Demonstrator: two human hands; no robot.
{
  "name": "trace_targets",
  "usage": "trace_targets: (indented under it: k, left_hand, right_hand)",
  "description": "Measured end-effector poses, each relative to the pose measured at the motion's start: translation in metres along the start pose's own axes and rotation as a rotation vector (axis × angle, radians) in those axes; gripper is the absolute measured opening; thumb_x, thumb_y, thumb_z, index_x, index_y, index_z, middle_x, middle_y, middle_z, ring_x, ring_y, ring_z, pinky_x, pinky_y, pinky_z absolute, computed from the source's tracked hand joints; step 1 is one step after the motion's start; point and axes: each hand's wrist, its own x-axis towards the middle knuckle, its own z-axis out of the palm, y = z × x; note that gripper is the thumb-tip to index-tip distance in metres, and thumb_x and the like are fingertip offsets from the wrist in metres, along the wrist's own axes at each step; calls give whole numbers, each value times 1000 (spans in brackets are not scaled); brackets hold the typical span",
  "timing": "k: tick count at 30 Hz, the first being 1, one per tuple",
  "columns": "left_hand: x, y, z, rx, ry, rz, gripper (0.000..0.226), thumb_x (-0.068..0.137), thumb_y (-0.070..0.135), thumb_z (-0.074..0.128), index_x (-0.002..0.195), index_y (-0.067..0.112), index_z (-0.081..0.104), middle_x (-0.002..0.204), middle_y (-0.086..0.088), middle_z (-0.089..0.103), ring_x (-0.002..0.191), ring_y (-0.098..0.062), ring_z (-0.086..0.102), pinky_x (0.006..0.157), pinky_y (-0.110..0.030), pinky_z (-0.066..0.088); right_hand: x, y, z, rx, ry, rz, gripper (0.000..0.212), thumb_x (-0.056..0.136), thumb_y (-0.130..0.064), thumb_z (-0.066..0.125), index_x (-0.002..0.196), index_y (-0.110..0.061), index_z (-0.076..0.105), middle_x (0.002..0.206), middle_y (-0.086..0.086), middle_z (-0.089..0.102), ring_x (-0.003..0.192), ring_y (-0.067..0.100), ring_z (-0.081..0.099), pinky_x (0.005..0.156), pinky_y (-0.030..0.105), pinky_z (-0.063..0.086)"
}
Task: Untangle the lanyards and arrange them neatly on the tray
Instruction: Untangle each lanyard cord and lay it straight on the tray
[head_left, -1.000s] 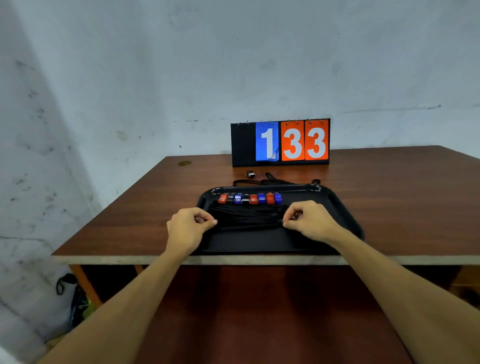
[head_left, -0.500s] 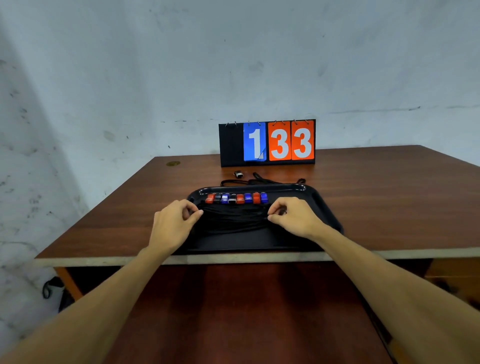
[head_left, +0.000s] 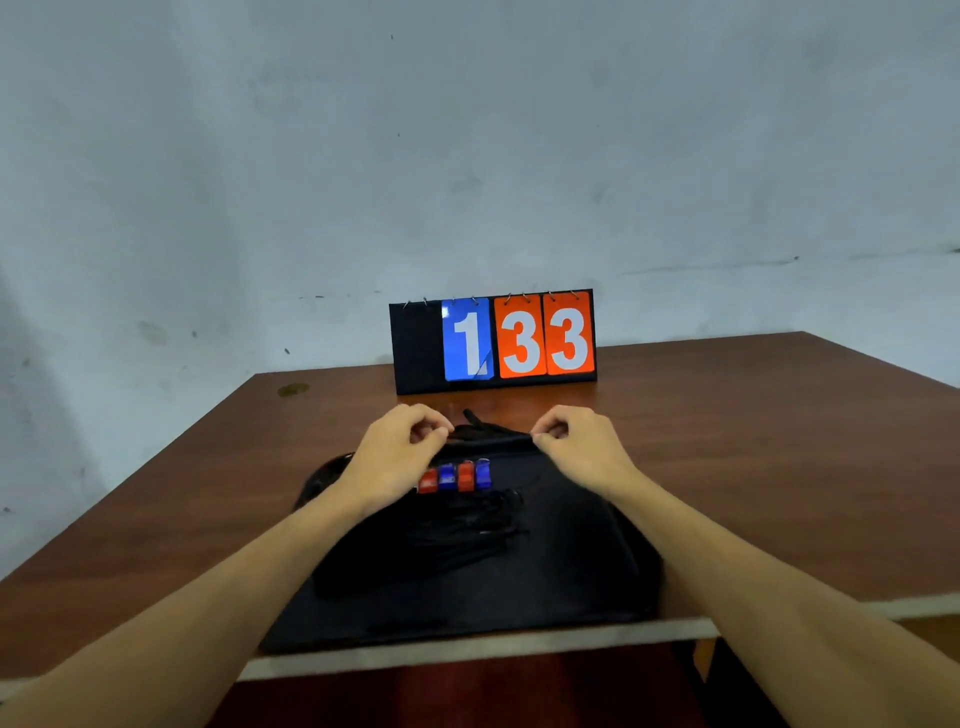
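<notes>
While both forearms reach over the black tray (head_left: 571, 582), the left hand (head_left: 400, 452) is curled, thumb and forefinger pinching one end of a black lanyard (head_left: 491, 434) at about the tray's far rim. Just right of that wrist, four clips (head_left: 454, 477) stand in a row on the tray: red, blue, red, blue. Nearer the viewer lies a bundle of black cords (head_left: 467, 530), blurred. The pinched lanyard runs rightward, below a flip scoreboard (head_left: 493, 340) reading 1, 3, 3. The right hand (head_left: 576, 447), likewise curled, pinches its other end. The wooden table (head_left: 753, 467) extends further right.
</notes>
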Motion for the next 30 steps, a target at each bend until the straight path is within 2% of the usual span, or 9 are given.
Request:
trace_targets:
  k: [5,8,11,15,19,22,24,27,30]
  left_hand:
    - [45,15,23,0,-144,68,13,94,24,53,102,25,63,105,6,57,97,-5,53,74,-9,37]
    - [66,16,38,-8,-180,93,14,93,23,55,104,24,63,101,5,58,94,-8,55,77,-14,42]
    - [81,10,48,-28,-188,91,17,92,21,56,108,23,61,98,5,58,94,-9,56,80,-18,44]
    - [93,-1,51,-55,-155,85,18,92,16,57,108,24,59,97,6,57,91,-9,55,75,-15,43]
    - [97,-10,46,-58,-133,75,20,90,12,57,107,23,59,97,4,55,89,-9,54,74,-15,42]
    - [94,-12,38,-62,-99,68,22,90,10,57,107,23,59,97,3,55,89,-8,53,75,-14,41]
    - [91,-9,32,-62,-68,60,23,90,8,56,107,22,59,98,2,54,89,-8,53,73,-11,40]
    - [85,-1,20,-76,-30,51,25,89,5,55,106,22,59,99,0,54,88,-10,53,76,-12,42]
    - [79,10,7,-83,-10,55,26,89,5,53,106,23,58,101,-2,55,91,-13,54,83,-24,45]
  right_hand:
    - [45,20,6,4,-26,38,7,89,-17,62,94,-20,66,92,-8,62,88,6,59,62,7,38]
    - [67,28,12,-41,-95,43,5,90,-19,63,93,-19,66,96,-4,65,88,8,59,70,15,43]
    - [88,30,18,-86,-170,45,11,89,-28,64,95,-18,66,95,-3,64,91,12,60,75,22,46]
    - [109,32,30,-166,-361,107,21,84,-40,67,90,-20,65,96,-2,65,93,15,61,81,29,51]
    - [115,29,35,-219,-420,125,15,86,-30,68,89,-16,71,103,4,67,99,20,60,91,36,51]
    - [116,26,37,-242,-343,140,17,90,-28,63,93,-14,71,104,3,67,103,21,59,100,44,45]
    - [116,23,34,-144,-176,137,15,93,-27,59,91,-14,67,97,-1,64,102,20,59,100,46,44]
    - [110,11,20,128,83,106,11,96,-24,53,96,-15,59,96,0,64,96,15,59,84,30,48]
    - [103,-11,1,339,171,24,9,98,-20,49,100,-13,55,90,4,68,80,12,63,70,21,48]
